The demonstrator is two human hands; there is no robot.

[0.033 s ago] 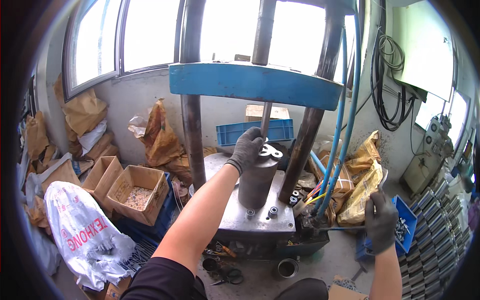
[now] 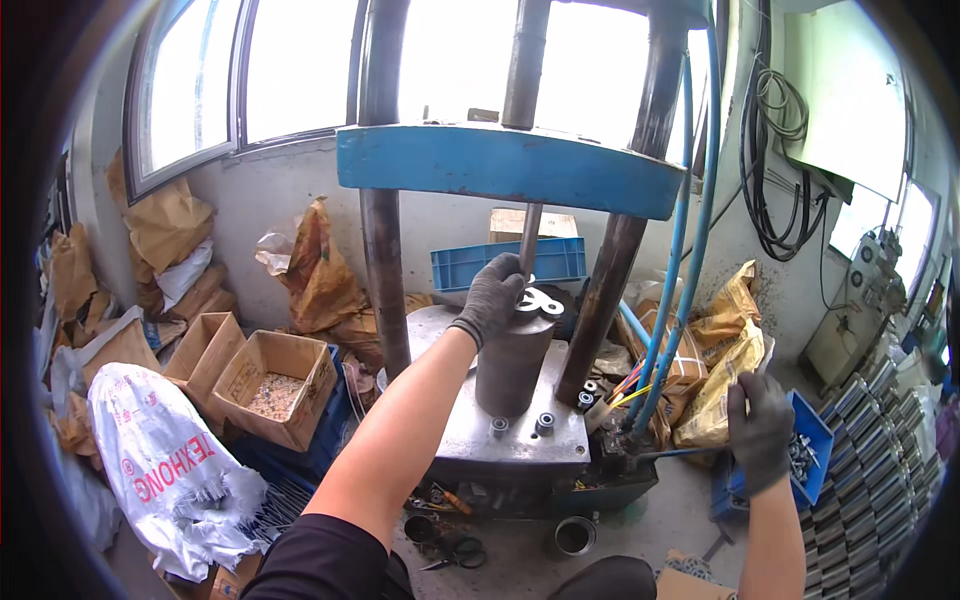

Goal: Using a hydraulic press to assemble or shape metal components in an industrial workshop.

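My left hand point(image 2: 492, 300), in a dark grey glove, is at the top of a dark metal cylinder point(image 2: 512, 375), next to the thin press rod point(image 2: 531, 240). Its fingers are curled; what they hold, if anything, is hidden. White rings point(image 2: 540, 301) lie on the cylinder's top beside the fingertips. The cylinder stands upright on a steel plate point(image 2: 455, 436), near small metal bushings point(image 2: 545, 425). To the right, my gloved right hand point(image 2: 760, 430) is closed around the outer end of a thin bar-like lever point(image 2: 685, 453) at the press base.
The press has a blue crossbeam point(image 2: 510, 170) and dark columns point(image 2: 605, 310). Blue hoses point(image 2: 685, 300) run down its right side. A blue bin point(image 2: 812, 445) of metal parts stands by my right hand. Left are an open carton point(image 2: 275, 390) and a white sack point(image 2: 165, 470). Scissors point(image 2: 465, 552) lie below.
My right hand and the lever's outer end have risen slightly. My left hand and the rings look almost the same.
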